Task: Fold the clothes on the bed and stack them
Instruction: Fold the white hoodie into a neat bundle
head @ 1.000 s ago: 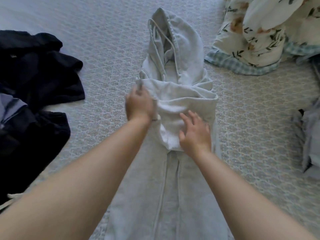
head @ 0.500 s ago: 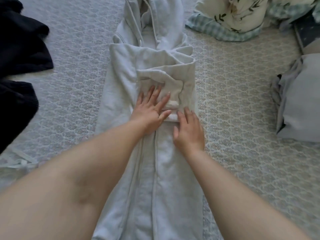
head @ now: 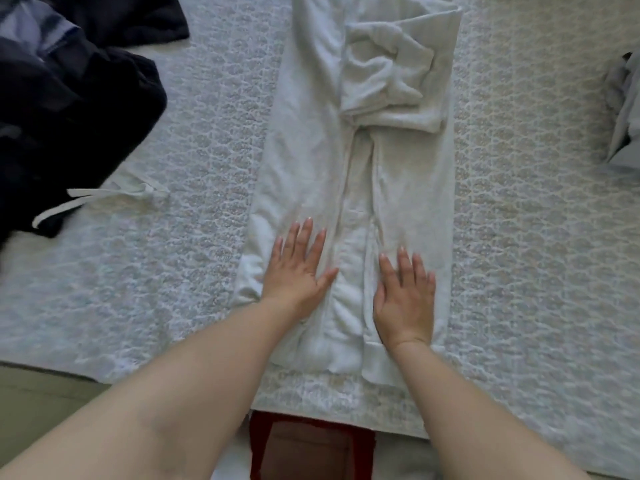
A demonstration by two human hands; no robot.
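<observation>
— What did we see of the hands?

— Both lay flat, palms down, on the near end of the long pale grey fleece garment [head: 311, 161], which was folded into a narrow strip running away from us down the middle of the bed with the patterned pale grey quilted cover [head: 519, 237]. The left hand [head: 297, 268] had its fingers straight and slightly spread, the thumb angled out toward the centre seam. The right hand [head: 405, 299] had its fingers straight and close together. Neither hand gripped anything; they only pressed on the cloth, one on each side of the seam.

— And the far part of the garment?

— We saw a smaller folded bundle of the same pale cloth [head: 388, 74] lying on its far right portion. The top of the garment was cut off by the frame edge, so we could not tell how it ended.

— What else was hard to make out?

— A heap of dark navy and black clothes [head: 69, 98] lay at the left, partly out of frame, with a white strap [head: 114, 195] trailing from it onto the bed. At the right edge we saw only a sliver of light grey-blue fabric [head: 623, 109]. Below the bed's near edge sat something dark red and brown [head: 311, 445] that we could not identify.
</observation>
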